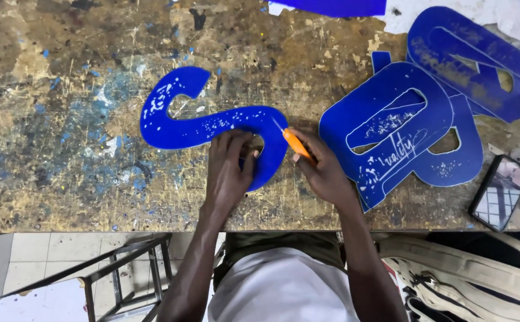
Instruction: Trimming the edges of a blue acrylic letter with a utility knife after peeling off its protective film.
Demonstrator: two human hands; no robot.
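A blue S-shaped cut-out letter (200,122) lies flat on the worn, paint-stained workbench (63,149), speckled with white chips. My left hand (229,173) presses down on the letter's lower curve, fingers spread over it. My right hand (324,170) grips an orange-handled knife (297,144), its thin blade tip touching the right edge of the letter's curve.
Other blue cut-out letters (403,128) overlap at the right, one more (471,59) behind them. A dark phone (500,192) lies near the bench's front right edge. A blue sheet (337,7) sits at the top. A metal frame (119,271) and a beige bag (468,280) are below the bench.
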